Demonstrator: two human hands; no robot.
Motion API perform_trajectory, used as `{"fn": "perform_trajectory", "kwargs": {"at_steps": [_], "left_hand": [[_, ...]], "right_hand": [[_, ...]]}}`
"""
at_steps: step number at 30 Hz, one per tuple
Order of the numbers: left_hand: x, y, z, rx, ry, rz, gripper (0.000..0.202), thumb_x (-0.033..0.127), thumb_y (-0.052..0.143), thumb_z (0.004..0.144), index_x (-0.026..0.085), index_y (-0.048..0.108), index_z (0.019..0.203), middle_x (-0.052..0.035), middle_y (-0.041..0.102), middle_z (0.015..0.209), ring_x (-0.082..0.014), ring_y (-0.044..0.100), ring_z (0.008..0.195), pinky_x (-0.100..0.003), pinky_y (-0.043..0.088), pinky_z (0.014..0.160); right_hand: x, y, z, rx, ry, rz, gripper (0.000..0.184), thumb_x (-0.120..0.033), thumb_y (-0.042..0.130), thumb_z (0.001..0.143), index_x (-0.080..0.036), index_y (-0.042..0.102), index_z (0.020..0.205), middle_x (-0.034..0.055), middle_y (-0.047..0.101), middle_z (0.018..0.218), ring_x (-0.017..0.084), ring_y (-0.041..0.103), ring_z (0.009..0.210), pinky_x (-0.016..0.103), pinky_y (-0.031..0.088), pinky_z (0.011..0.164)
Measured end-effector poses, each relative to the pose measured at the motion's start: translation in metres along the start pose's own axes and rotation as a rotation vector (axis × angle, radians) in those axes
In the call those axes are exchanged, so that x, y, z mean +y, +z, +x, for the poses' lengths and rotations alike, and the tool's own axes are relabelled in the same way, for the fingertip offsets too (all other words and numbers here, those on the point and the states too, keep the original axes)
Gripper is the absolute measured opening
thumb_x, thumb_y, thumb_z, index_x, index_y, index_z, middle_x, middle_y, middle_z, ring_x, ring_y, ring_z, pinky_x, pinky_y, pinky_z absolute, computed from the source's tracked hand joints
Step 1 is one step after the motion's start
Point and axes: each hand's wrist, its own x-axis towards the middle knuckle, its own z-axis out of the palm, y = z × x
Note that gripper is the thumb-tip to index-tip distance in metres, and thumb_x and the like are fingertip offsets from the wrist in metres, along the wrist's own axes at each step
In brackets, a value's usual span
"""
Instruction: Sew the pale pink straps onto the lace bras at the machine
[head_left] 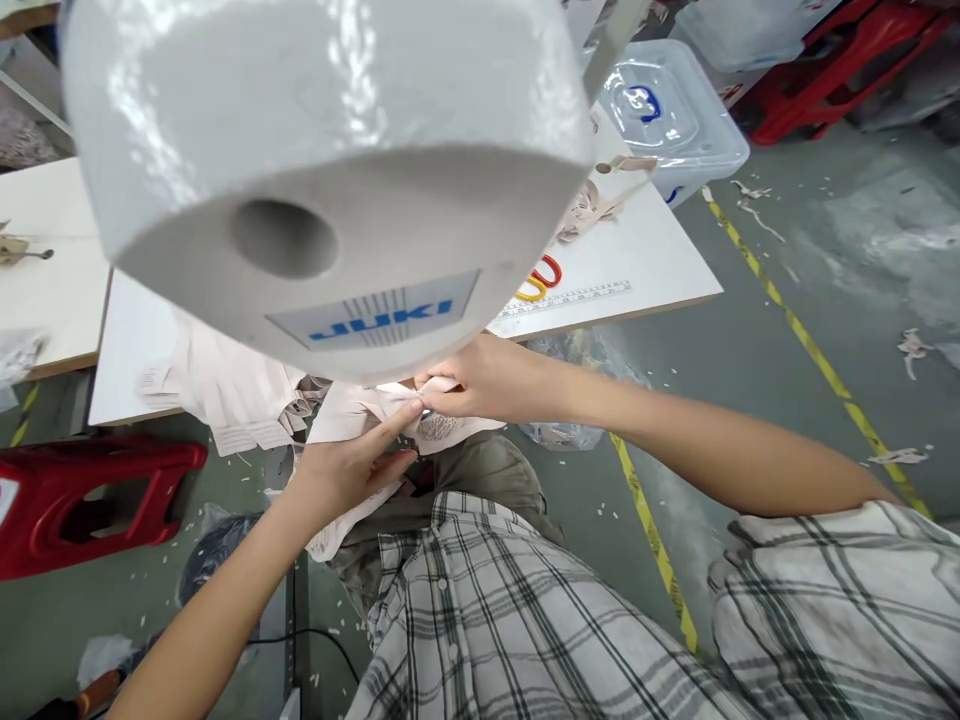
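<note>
The white head of a JUKI sewing machine (345, 190) fills the upper middle and hides the needle area. Just below its front edge, a pale pink fabric piece (341, 412) with a lacy patch is gathered between my hands. My left hand (349, 465) presses thumb and index finger onto it from the left. From the right, my right hand (472, 380) pinches a fold of the same fabric, its fingertips partly under the machine head. Another part of the lacy fabric hangs over my lap. A stack of pale pink fabric pieces (232, 385) lies left of my hands, overhanging the table edge.
On the white table (660, 265) at right lie red-and-yellow-handled scissors (544, 278), a clear ruler (592, 295) and fabric strips (589, 210). A lidded plastic box (675, 110) stands behind. A red stool (97, 500) is at left; scraps and yellow tape mark the floor.
</note>
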Motion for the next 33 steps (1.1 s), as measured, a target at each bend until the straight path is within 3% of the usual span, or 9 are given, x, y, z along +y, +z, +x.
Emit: {"fn": "perform_trajectory", "kwargs": {"at_steps": [1, 3, 6, 11, 16, 21, 26, 30, 33], "left_hand": [[0.005, -0.001, 0.0, 0.009, -0.021, 0.018, 0.051, 0.041, 0.064, 0.09, 0.03, 0.058, 0.139, -0.0026, 0.067, 0.076, -0.0138, 0.058, 0.059, -0.02, 0.044, 0.054], [0.015, -0.004, 0.001, 0.038, -0.034, 0.042, 0.052, 0.04, 0.062, 0.091, 0.028, 0.055, 0.141, -0.0018, 0.068, 0.077, -0.0109, 0.051, 0.05, -0.021, 0.036, 0.047], [0.028, -0.009, 0.004, 0.047, -0.063, 0.009, 0.052, 0.036, 0.06, 0.092, 0.026, 0.052, 0.143, -0.0014, 0.07, 0.081, -0.0095, 0.047, 0.046, -0.022, 0.033, 0.047], [0.042, -0.012, 0.008, 0.028, -0.19, -0.108, 0.052, 0.034, 0.059, 0.093, 0.024, 0.051, 0.143, 0.002, 0.063, 0.069, -0.0074, 0.038, 0.039, -0.022, 0.031, 0.045], [0.052, -0.008, 0.011, 0.062, -0.242, -0.081, 0.052, 0.032, 0.057, 0.093, 0.028, 0.049, 0.144, -0.0038, 0.069, 0.09, -0.0081, 0.047, 0.048, -0.02, 0.034, 0.05], [0.058, -0.014, 0.011, 0.053, -0.274, -0.008, 0.049, 0.034, 0.056, 0.094, 0.026, 0.053, 0.142, 0.0007, 0.061, 0.069, -0.0077, 0.037, 0.041, -0.021, 0.024, 0.043], [0.036, -0.028, 0.007, -0.059, -0.139, -0.087, 0.049, 0.034, 0.054, 0.095, 0.028, 0.051, 0.144, 0.0034, 0.059, 0.064, -0.0079, 0.04, 0.043, -0.02, 0.03, 0.047], [0.018, -0.034, 0.008, -0.093, 0.006, 0.022, 0.05, 0.03, 0.049, 0.098, 0.033, 0.046, 0.147, 0.0002, 0.068, 0.079, -0.0094, 0.048, 0.05, -0.02, 0.032, 0.049], [0.023, -0.034, 0.011, -0.061, -0.009, 0.08, 0.048, 0.027, 0.051, 0.096, 0.03, 0.051, 0.144, -0.0022, 0.071, 0.086, -0.0105, 0.051, 0.053, -0.021, 0.036, 0.05]], "right_hand": [[0.005, 0.006, -0.004, 0.073, -0.038, 0.009, 0.015, -0.025, 0.054, 0.091, -0.019, 0.068, 0.09, 0.005, 0.066, 0.091, 0.018, 0.057, 0.082, 0.03, 0.04, 0.071], [0.015, 0.021, -0.011, 0.262, -0.098, -0.008, 0.023, -0.032, 0.055, 0.094, -0.022, 0.068, 0.11, 0.0098, 0.065, 0.117, 0.025, 0.056, 0.11, 0.038, 0.043, 0.09], [0.023, 0.036, -0.017, 0.445, -0.141, -0.031, 0.018, -0.029, 0.055, 0.095, -0.023, 0.071, 0.101, 0.0096, 0.065, 0.117, 0.025, 0.054, 0.116, 0.043, 0.039, 0.099], [0.021, 0.033, -0.014, 0.397, -0.083, 0.088, 0.014, -0.024, 0.06, 0.092, -0.022, 0.074, 0.094, 0.0058, 0.071, 0.103, 0.021, 0.062, 0.102, 0.039, 0.044, 0.093], [0.023, 0.032, -0.014, 0.421, -0.087, 0.127, 0.013, -0.026, 0.062, 0.092, -0.024, 0.074, 0.093, 0.0046, 0.071, 0.102, 0.02, 0.062, 0.1, 0.038, 0.046, 0.092], [0.034, 0.049, -0.02, 0.594, -0.323, -0.073, 0.022, -0.019, 0.052, 0.095, -0.026, 0.07, 0.106, 0.0046, 0.071, 0.106, 0.018, 0.063, 0.103, 0.037, 0.049, 0.09], [0.035, 0.049, -0.018, 0.675, -0.432, -0.259, 0.025, -0.013, 0.052, 0.091, -0.028, 0.071, 0.097, 0.0013, 0.074, 0.095, 0.017, 0.064, 0.095, 0.034, 0.049, 0.085], [0.031, 0.046, -0.022, 0.624, -0.318, -0.229, 0.026, -0.015, 0.051, 0.092, -0.028, 0.073, 0.093, 0.0032, 0.07, 0.089, 0.018, 0.061, 0.089, 0.036, 0.046, 0.084], [0.033, 0.051, -0.028, 0.512, -0.111, 0.116, 0.024, -0.025, 0.049, 0.096, -0.027, 0.068, 0.111, 0.0043, 0.063, 0.089, 0.017, 0.058, 0.081, 0.033, 0.047, 0.077]]}}
